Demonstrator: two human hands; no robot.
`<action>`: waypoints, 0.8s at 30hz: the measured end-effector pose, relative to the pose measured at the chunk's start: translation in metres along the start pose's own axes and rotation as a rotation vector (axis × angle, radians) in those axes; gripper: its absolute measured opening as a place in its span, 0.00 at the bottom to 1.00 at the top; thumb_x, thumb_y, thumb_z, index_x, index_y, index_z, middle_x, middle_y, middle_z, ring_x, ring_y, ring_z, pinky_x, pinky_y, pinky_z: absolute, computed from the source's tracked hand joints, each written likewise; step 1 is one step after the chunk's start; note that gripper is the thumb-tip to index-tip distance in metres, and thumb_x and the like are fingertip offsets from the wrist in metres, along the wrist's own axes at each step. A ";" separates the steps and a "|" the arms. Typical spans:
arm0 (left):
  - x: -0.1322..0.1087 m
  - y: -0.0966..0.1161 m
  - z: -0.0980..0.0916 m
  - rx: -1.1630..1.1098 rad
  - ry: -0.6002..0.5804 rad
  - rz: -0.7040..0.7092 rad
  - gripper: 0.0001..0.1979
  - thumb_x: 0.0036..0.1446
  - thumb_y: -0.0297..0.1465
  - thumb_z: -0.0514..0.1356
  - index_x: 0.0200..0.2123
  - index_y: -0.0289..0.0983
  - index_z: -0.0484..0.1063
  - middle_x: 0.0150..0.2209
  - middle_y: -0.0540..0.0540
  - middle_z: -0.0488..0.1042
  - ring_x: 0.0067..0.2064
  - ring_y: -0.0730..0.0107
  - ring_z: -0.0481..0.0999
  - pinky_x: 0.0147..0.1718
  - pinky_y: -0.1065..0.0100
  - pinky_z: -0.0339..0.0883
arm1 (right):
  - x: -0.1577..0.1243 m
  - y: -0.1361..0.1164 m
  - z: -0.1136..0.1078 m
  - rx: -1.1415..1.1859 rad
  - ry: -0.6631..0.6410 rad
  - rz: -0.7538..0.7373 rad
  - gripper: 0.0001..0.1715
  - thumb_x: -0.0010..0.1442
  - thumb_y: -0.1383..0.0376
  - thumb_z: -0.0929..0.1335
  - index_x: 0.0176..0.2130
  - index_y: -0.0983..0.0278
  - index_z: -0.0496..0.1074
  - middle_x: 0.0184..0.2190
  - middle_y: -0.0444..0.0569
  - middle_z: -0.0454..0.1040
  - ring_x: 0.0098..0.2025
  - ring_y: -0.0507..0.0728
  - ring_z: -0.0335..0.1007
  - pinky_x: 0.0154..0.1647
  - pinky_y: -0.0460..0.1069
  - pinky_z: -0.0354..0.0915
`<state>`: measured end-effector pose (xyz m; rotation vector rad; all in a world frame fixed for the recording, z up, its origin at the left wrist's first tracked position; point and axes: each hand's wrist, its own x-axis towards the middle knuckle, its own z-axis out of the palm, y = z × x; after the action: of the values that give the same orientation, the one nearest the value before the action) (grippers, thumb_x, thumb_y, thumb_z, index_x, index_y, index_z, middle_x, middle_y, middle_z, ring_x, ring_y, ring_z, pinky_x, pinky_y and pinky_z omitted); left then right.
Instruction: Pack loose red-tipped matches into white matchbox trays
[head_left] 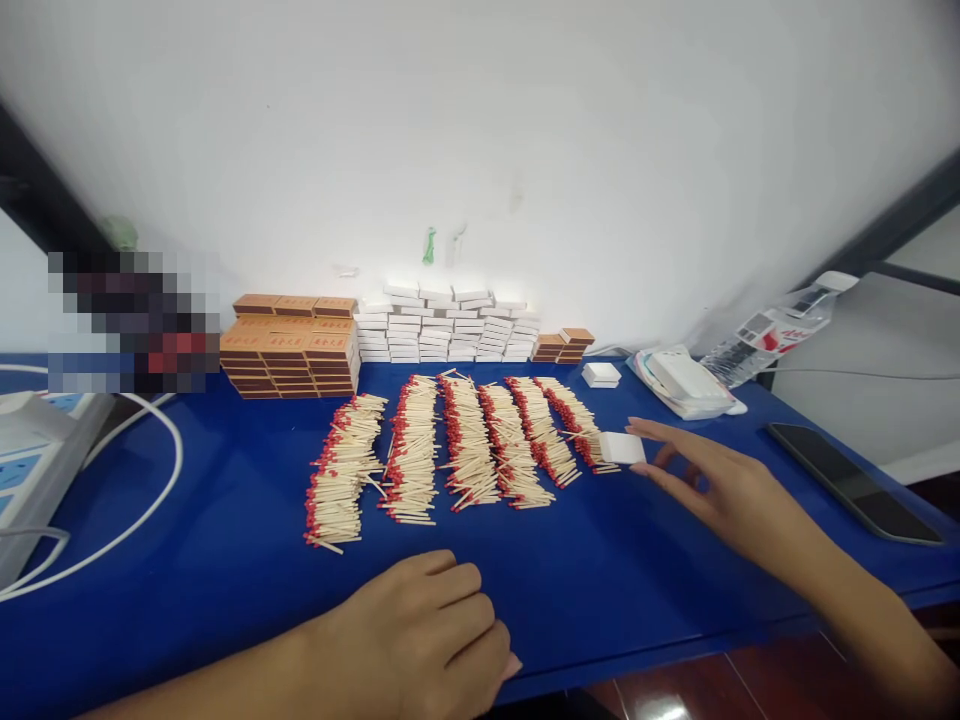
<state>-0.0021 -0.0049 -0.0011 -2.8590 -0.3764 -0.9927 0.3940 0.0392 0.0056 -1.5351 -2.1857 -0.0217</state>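
My right hand (709, 485) pinches a small white matchbox tray (622, 448) between thumb and fingers, at the end of the rightmost row of matches (574, 420). Several more rows of red-tipped matches (409, 450) lie side by side across the blue table (585, 600). My left hand (442, 640) rests at the front edge with its fingers curled into a loose fist, and nothing shows sticking out of it. Its palm is turned away from view. Two white trays (601, 375) sit stacked behind the right hand.
Against the wall stand stacked orange matchboxes (289, 350), piled white trays (450, 325) and a small matchbox stack (562, 345). On the right are a tissue pack (686, 382), a plastic bottle (780, 330) and a phone (851, 483). A power strip (45, 460) with white cables occupies the left.
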 end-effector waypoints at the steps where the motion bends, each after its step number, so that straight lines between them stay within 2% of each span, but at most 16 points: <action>1: 0.000 0.001 0.000 -0.019 0.032 -0.043 0.05 0.66 0.26 0.62 0.35 0.37 0.74 0.24 0.51 0.70 0.26 0.69 0.67 0.25 0.63 0.64 | -0.003 -0.007 -0.003 0.012 0.013 0.000 0.31 0.72 0.44 0.66 0.67 0.53 0.70 0.37 0.51 0.81 0.27 0.59 0.75 0.32 0.56 0.75; 2: 0.001 0.001 0.000 -0.046 0.076 -0.104 0.01 0.66 0.27 0.62 0.39 0.36 0.74 0.26 0.50 0.73 0.28 0.68 0.70 0.28 0.63 0.67 | -0.006 -0.017 -0.005 0.025 0.020 -0.011 0.30 0.71 0.45 0.67 0.66 0.52 0.70 0.37 0.50 0.81 0.28 0.59 0.75 0.29 0.55 0.75; 4: 0.001 0.002 -0.001 -0.118 0.153 -0.276 0.08 0.67 0.30 0.62 0.48 0.35 0.74 0.32 0.47 0.78 0.33 0.66 0.76 0.35 0.63 0.74 | -0.012 -0.046 -0.007 0.058 0.019 -0.089 0.26 0.71 0.48 0.70 0.64 0.50 0.72 0.40 0.50 0.82 0.33 0.61 0.79 0.29 0.54 0.76; 7: 0.001 0.001 -0.002 -0.245 0.131 -0.504 0.18 0.69 0.38 0.63 0.58 0.37 0.71 0.42 0.44 0.82 0.41 0.63 0.80 0.42 0.61 0.77 | -0.017 -0.099 -0.003 0.098 0.024 -0.342 0.23 0.74 0.56 0.69 0.65 0.52 0.71 0.52 0.50 0.84 0.48 0.64 0.83 0.46 0.59 0.81; 9: 0.001 -0.001 -0.002 -0.340 0.082 -0.562 0.17 0.70 0.40 0.62 0.58 0.39 0.72 0.44 0.45 0.81 0.43 0.64 0.80 0.43 0.63 0.77 | -0.016 -0.128 0.004 0.070 0.046 -0.496 0.22 0.76 0.64 0.65 0.66 0.56 0.71 0.54 0.50 0.84 0.50 0.62 0.83 0.48 0.58 0.81; 11: 0.001 -0.002 -0.002 -0.416 0.084 -0.591 0.11 0.71 0.36 0.62 0.52 0.40 0.75 0.41 0.47 0.81 0.42 0.67 0.80 0.41 0.66 0.75 | -0.011 -0.145 0.012 0.034 0.072 -0.598 0.20 0.75 0.69 0.65 0.63 0.61 0.73 0.53 0.53 0.84 0.50 0.62 0.84 0.48 0.57 0.81; 14: 0.004 -0.004 -0.001 -0.467 0.132 -0.656 0.04 0.69 0.31 0.62 0.45 0.40 0.76 0.35 0.52 0.79 0.37 0.73 0.78 0.37 0.70 0.72 | -0.002 -0.151 0.020 -0.011 0.099 -0.659 0.18 0.74 0.71 0.65 0.60 0.66 0.75 0.52 0.56 0.84 0.52 0.63 0.83 0.47 0.57 0.82; 17: 0.006 -0.005 -0.001 -0.511 0.159 -0.710 0.04 0.65 0.28 0.63 0.42 0.41 0.78 0.32 0.54 0.79 0.33 0.75 0.77 0.34 0.72 0.70 | 0.003 -0.149 0.023 -0.051 0.053 -0.675 0.19 0.75 0.71 0.64 0.60 0.68 0.76 0.53 0.59 0.84 0.53 0.64 0.82 0.45 0.56 0.82; 21: 0.007 -0.006 0.000 -0.522 0.164 -0.760 0.08 0.57 0.23 0.64 0.37 0.42 0.78 0.29 0.56 0.79 0.30 0.76 0.77 0.31 0.73 0.69 | 0.004 -0.154 0.027 -0.119 0.086 -0.761 0.21 0.75 0.71 0.60 0.58 0.73 0.76 0.50 0.62 0.84 0.45 0.64 0.84 0.39 0.57 0.80; 24: 0.005 -0.005 0.002 -0.473 0.185 -0.737 0.07 0.57 0.23 0.64 0.37 0.41 0.78 0.29 0.56 0.79 0.30 0.76 0.78 0.31 0.73 0.71 | 0.002 -0.162 0.033 -0.119 0.099 -0.777 0.21 0.74 0.72 0.59 0.57 0.73 0.76 0.45 0.61 0.85 0.40 0.63 0.83 0.35 0.56 0.78</action>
<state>0.0009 0.0014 0.0006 -3.0138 -1.4129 -1.6251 0.2370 -0.0106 0.0169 -0.6296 -2.5856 -0.4669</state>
